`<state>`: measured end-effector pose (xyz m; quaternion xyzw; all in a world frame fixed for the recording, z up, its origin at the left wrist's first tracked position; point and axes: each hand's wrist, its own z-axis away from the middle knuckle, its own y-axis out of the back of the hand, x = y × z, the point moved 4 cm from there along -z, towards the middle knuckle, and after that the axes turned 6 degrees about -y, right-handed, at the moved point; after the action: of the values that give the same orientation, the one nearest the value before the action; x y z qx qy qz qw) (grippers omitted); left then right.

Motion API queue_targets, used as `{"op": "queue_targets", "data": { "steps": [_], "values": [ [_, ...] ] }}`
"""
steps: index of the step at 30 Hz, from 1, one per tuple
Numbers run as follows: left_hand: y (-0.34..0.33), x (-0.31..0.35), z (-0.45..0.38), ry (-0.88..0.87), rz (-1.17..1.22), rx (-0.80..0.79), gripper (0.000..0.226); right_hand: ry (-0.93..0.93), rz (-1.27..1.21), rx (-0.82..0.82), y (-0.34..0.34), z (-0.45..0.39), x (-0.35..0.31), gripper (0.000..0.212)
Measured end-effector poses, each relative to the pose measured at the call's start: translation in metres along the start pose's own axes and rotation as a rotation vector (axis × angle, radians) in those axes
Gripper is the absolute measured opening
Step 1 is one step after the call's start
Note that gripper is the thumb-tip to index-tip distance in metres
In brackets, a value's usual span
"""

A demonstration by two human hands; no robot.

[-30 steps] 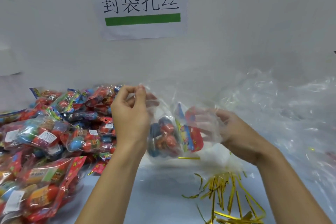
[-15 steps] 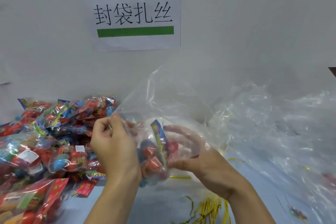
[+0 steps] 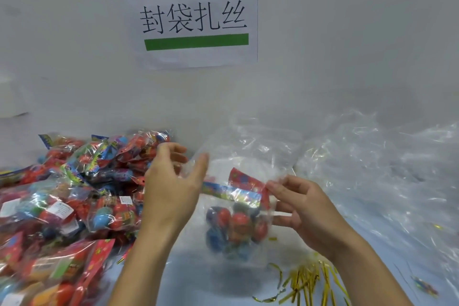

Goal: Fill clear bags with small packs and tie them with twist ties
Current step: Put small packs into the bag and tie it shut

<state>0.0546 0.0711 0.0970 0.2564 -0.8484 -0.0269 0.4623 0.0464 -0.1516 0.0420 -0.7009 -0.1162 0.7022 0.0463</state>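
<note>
One small pack [image 3: 236, 221] of red and blue pieces sits low inside the clear bag [image 3: 248, 156], which stands between both hands above the worktop [image 3: 198, 281]; its mouth is ungathered and no tie is on it, so this bag looks part-way through filling or just ready to close. The left hand [image 3: 171, 186] is released, fingers spread, touching the bag's left edge; the right hand [image 3: 300, 209] pinches the film at the right side. Gold twist ties [image 3: 305, 283] lie loose near the right wrist; a heap of packs [image 3: 74, 194] waits at left; spare clear bags [image 3: 372, 169] lie at right; much apparently remains.
</note>
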Motion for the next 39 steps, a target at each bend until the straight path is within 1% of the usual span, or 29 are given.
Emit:
{"op": "queue_targets", "data": {
  "steps": [1,2,3,4,5,6,8,9,11,13,15,17,18,19,20,21,22,23,24,26,28,30,31,32,33,34,36,38,39],
  "values": [
    [-0.003,-0.001,0.000,0.027,0.005,-0.081,0.047,-0.019,0.002,-0.002,-0.001,0.000,0.001,0.027],
    [-0.008,-0.001,0.001,0.056,-0.009,-0.167,0.052,-0.042,0.010,-0.003,-0.002,0.000,0.002,0.029],
    [-0.013,-0.001,0.002,0.066,-0.043,-0.253,0.050,-0.066,0.020,-0.010,-0.003,0.001,0.003,0.030],
    [-0.018,-0.004,0.004,0.045,-0.088,-0.311,0.039,-0.090,0.035,-0.026,-0.003,0.002,0.004,0.031],
    [-0.022,-0.005,0.005,0.005,-0.118,-0.332,0.025,-0.109,0.069,-0.037,-0.002,0.003,0.004,0.032],
    [-0.025,-0.004,0.006,-0.039,-0.124,-0.333,0.018,-0.121,0.126,-0.028,-0.001,0.004,0.004,0.036],
    [-0.028,0.000,0.007,-0.129,-0.086,-0.308,0.022,-0.113,0.232,0.076,0.006,0.004,0.001,0.047],
    [-0.030,0.003,0.007,-0.163,-0.046,-0.286,0.022,-0.098,0.240,0.158,0.011,0.002,-0.001,0.046],
    [-0.031,0.006,0.008,-0.182,0.037,-0.235,0.021,-0.077,0.215,0.320,0.020,-0.001,-0.002,0.033],
    [-0.032,0.004,0.009,-0.145,0.109,-0.221,0.020,-0.096,0.206,0.433,0.028,-0.003,0.000,0.023],
    [-0.032,0.000,0.009,-0.077,0.182,-0.248,0.020,-0.122,0.196,0.517,0.034,-0.003,0.004,0.016],
    [-0.028,-0.005,0.007,-0.010,0.217,-0.228,0.023,-0.120,0.216,0.624,0.039,-0.002,0.003,0.018],
    [-0.022,-0.009,0.005,0.017,0.196,-0.180,0.022,-0.106,0.229,0.678,0.040,0.000,0.001,0.023],
    [-0.016,-0.015,0.003,0.044,0.138,-0.116,0.020,-0.080,0.227,0.715,0.040,0.001,-0.002,0.029],
    [-0.007,-0.023,0.002,0.078,0.029,-0.051,0.018,-0.048,0.218,0.730,0.039,0.002,-0.005,0.035],
    [0.002,-0.032,0.000,0.115,-0.137,-0.004,0.017,-0.009,0.221,0.734,0.037,0.004,-0.009,0.039],
    [0.010,-0.041,-0.001,0.151,-0.342,0.005,0.016,0.039,0.242,0.743,0.034,0.005,-0.014,0.043],
    [0.017,-0.050,-0.001,0.196,-0.532,-0.030,0.015,0.105,0.271,0.765,0.030,0.008,-0.020,0.045],
    [0.021,-0.059,0.000,0.255,-0.672,-0.103,0.015,0.190,0.300,0.797,0.025,0.011,-0.026,0.046],
    [0.022,-0.072,0.003,0.346,-0.793,-0.261,0.019,0.401,0.367,0.850,0.012,0.019,-0.041,0.047],
    [0.016,-0.077,0.006,0.345,-0.838,-0.344,0.026,0.634,0.474,0.860,-0.008,0.029,-0.055,0.045],
    [0.009,-0.076,0.008,0.305,-0.849,-0.347,0.031,0.835,0.552,0.825,-0.030,0.039,-0.067,0.040],
    [0.007,-0.076,0.008,0.280,-0.840,-0.330,0.033,0.911,0.560,0.769,-0.042,0.042,-0.070,0.038],
    [0.006,-0.076,0.009,0.257,-0.810,-0.306,0.034,0.954,0.558,0.679,-0.055,0.043,-0.071,0.036],
    [0.006,-0.076,0.009,0.239,-0.747,-0.274,0.037,0.958,0.562,0.564,-0.067,0.042,-0.069,0.034],
    [0.005,-0.076,0.010,0.234,-0.661,-0.244,0.041,0.920,0.581,0.435,-0.080,0.039,-0.064,0.031],
    [0.002,-0.075,0.013,0.262,-0.512,-0.210,0.048,0.747,0.708,0.187,-0.100,0.030,-0.044,0.028],
    [-0.002,-0.076,0.016,0.329,-0.446,-0.186,0.058,0.541,0.953,0.021,-0.108,0.020,-0.013,0.029],
    [-0.003,-0.078,0.017,0.353,-0.426,-0.169,0.063,0.470,1.054,-0.019,-0.108,0.017,0.000,0.029]
  ]
}}
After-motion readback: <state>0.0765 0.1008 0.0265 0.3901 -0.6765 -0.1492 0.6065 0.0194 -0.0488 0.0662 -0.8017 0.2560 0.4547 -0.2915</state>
